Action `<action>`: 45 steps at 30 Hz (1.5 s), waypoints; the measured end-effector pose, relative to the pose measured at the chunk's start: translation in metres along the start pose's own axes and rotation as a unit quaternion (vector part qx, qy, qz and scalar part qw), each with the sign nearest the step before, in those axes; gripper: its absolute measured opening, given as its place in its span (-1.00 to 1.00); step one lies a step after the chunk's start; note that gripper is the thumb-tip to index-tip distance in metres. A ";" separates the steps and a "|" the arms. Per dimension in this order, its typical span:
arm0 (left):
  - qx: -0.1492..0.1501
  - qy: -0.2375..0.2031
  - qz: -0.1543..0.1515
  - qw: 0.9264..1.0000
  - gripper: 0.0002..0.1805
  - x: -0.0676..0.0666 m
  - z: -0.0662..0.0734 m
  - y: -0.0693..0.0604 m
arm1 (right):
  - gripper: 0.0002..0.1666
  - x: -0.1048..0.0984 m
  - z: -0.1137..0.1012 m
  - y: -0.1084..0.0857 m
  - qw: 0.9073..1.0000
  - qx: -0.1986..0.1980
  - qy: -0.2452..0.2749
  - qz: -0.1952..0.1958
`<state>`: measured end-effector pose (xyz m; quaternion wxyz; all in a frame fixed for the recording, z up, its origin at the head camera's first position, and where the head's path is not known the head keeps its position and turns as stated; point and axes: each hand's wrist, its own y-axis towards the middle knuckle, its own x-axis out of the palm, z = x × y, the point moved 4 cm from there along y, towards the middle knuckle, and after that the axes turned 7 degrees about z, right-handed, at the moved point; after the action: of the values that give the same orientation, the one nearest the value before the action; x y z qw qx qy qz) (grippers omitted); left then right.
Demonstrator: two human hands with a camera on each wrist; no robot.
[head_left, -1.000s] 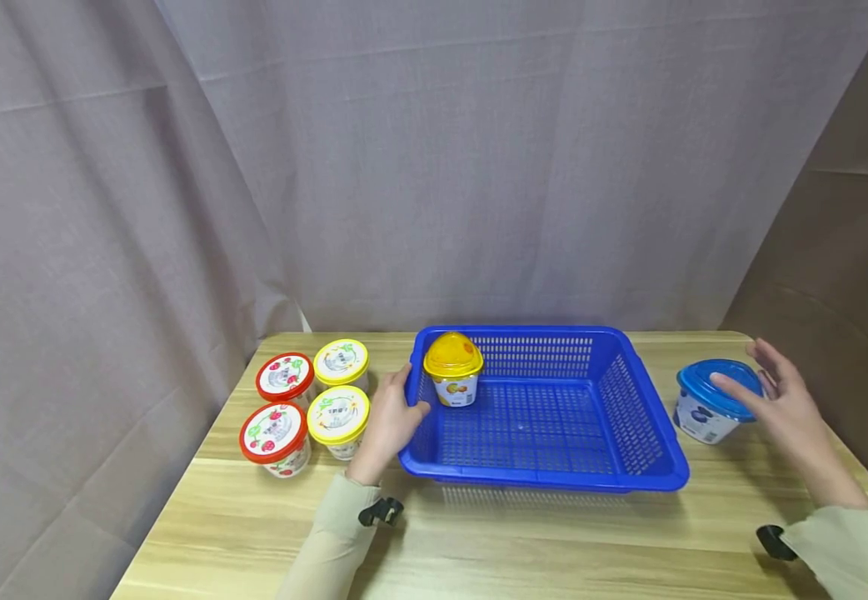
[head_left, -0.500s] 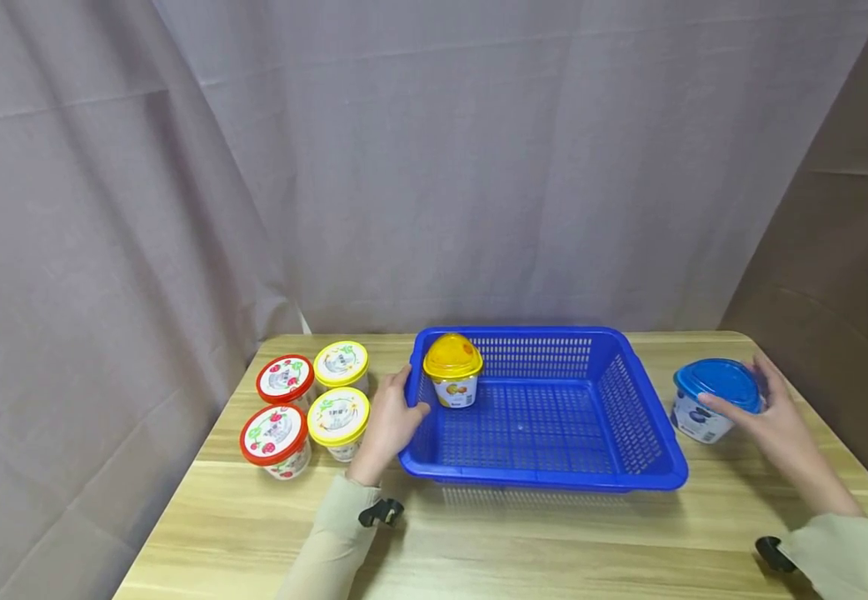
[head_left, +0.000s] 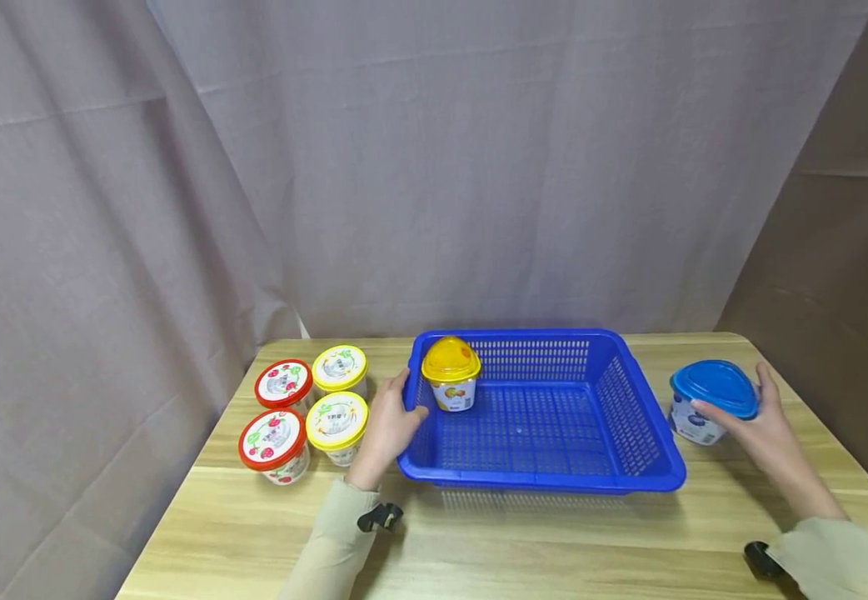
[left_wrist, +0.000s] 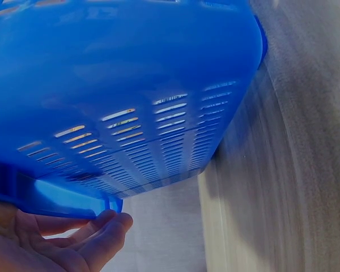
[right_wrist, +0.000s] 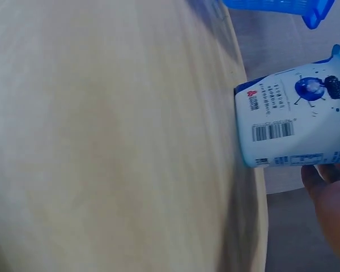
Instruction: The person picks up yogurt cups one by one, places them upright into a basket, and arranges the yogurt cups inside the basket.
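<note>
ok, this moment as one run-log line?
left hand: grips blue basket at left rim | right hand: holds blue-lidded tub, right of basket | in basket: yellow dome-lidded tub | left of basket: four round tubs

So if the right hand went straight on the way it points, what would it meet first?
The blue-lidded tub, which the right hand holds; past it, perhaps the curtain, though depth is unclear.
</note>
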<state>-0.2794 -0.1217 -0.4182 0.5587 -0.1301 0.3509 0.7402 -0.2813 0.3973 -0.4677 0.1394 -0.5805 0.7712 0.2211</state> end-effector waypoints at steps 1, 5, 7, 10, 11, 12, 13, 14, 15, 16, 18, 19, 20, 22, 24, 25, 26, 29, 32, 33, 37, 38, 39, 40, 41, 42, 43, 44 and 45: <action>0.000 0.000 0.001 1.000 -0.21 0.000 -0.001 0.000 | 0.34 0.001 0.001 0.000 1.000 0.001 0.001 0.001; 0.004 -0.001 0.004 1.000 -0.21 -0.001 -0.001 -0.002 | 0.33 0.004 0.005 -0.002 1.000 0.006 0.004 0.005; 0.006 -0.001 0.005 1.000 -0.22 -0.001 -0.001 -0.002 | 0.33 0.005 0.006 -0.002 1.000 0.009 0.005 0.007; 0.006 0.001 0.007 1.000 -0.22 -0.002 0.000 -0.002 | 0.31 0.006 0.007 -0.002 1.000 0.009 0.010 0.010; 0.005 0.002 0.007 1.000 -0.22 -0.002 -0.001 -0.002 | 0.31 0.007 0.008 -0.002 1.000 0.010 0.011 0.011; 0.005 0.004 0.008 1.000 -0.22 -0.002 0.000 -0.003 | 0.30 0.007 0.009 -0.002 1.000 0.011 0.012 0.012; 0.006 0.004 0.008 1.000 -0.22 -0.003 0.000 -0.003 | 0.29 0.007 0.009 -0.002 1.000 0.010 0.015 0.012; 0.004 0.005 0.007 1.000 -0.22 -0.003 0.000 -0.003 | 0.27 0.008 0.009 -0.002 1.000 0.007 0.019 0.012; 0.004 0.004 0.007 1.000 -0.22 -0.003 0.000 -0.003 | 0.24 0.008 0.010 -0.001 1.000 0.002 0.024 0.012; 0.003 0.004 0.007 1.000 -0.22 -0.003 -0.001 -0.003 | 0.20 0.009 0.010 -0.001 1.000 -0.005 0.027 0.010; 0.001 0.002 0.007 1.000 -0.22 -0.003 -0.001 -0.003 | 0.11 0.010 0.010 0.000 0.999 -0.022 0.028 0.008; 0.001 0.002 0.008 1.000 -0.22 -0.003 -0.001 -0.003 | 0.08 0.011 0.010 0.000 0.999 -0.028 0.030 0.008; 0.002 0.001 0.008 1.000 -0.22 -0.002 -0.002 -0.003 | 0.05 0.011 0.010 0.000 0.999 -0.034 0.029 0.007; 0.001 0.001 0.008 1.000 -0.21 -0.002 -0.002 -0.003 | 0.02 0.012 0.010 0.000 0.999 -0.037 0.028 0.006; 0.001 0.001 0.008 1.000 -0.21 -0.002 -0.002 -0.003 | 0.04 0.012 0.010 0.000 0.999 -0.029 0.030 0.006; 0.001 -0.001 0.009 1.000 -0.21 -0.002 -0.002 -0.004 | 0.06 0.012 0.010 -0.001 0.999 -0.024 0.034 0.005; -0.001 -0.002 0.008 1.000 -0.21 -0.002 -0.002 -0.004 | 0.06 0.013 0.010 -0.001 0.999 -0.021 0.037 0.003; -0.004 -0.004 0.007 1.000 -0.21 -0.001 -0.003 -0.004 | 0.11 0.013 0.010 -0.002 0.999 -0.009 0.041 0.001; -0.006 -0.004 0.006 1.000 -0.21 -0.001 -0.002 -0.003 | 0.12 0.012 0.010 -0.002 0.999 -0.005 0.040 0.000; -0.006 -0.003 0.006 1.000 -0.21 -0.002 -0.002 -0.003 | 0.13 0.012 0.011 -0.002 0.999 -0.002 0.038 0.000; -0.001 -0.002 0.003 1.000 -0.22 -0.002 0.001 -0.001 | 0.19 0.010 0.013 -0.002 0.999 0.014 0.033 0.000; -0.001 -0.001 0.002 1.000 -0.22 -0.002 0.001 -0.001 | 0.20 0.009 0.013 -0.002 0.999 0.019 0.032 0.000; -0.001 -0.001 0.001 1.000 -0.21 -0.002 0.001 -0.001 | 0.20 0.008 0.012 -0.003 0.999 0.020 0.030 0.000; -0.001 -0.002 0.001 1.000 -0.22 -0.001 0.001 -0.001 | 0.21 0.007 0.012 -0.003 0.999 0.024 0.029 0.000; -0.002 -0.003 0.001 1.000 -0.22 -0.001 0.001 -0.001 | 0.20 0.006 0.012 -0.003 0.999 0.024 0.028 0.000; -0.002 -0.004 0.001 1.000 -0.22 -0.001 0.001 -0.001 | 0.20 0.004 0.011 -0.003 0.999 0.025 0.026 0.001; -0.001 -0.004 0.002 1.000 -0.22 -0.001 0.001 -0.001 | 0.19 0.003 0.011 -0.003 0.999 0.024 0.028 0.001; 0.000 -0.004 0.002 1.000 -0.22 0.000 0.001 0.000 | 0.18 0.001 0.010 -0.003 0.999 0.024 0.029 0.002; 0.000 -0.004 0.002 1.000 -0.23 0.000 0.001 0.000 | 0.16 0.000 0.009 -0.003 0.999 0.022 0.029 0.002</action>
<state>-0.2790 -0.1209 -0.4173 0.5586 -0.1271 0.3489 0.7417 -0.2790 0.4014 -0.4760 0.1290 -0.5817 0.7809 0.1877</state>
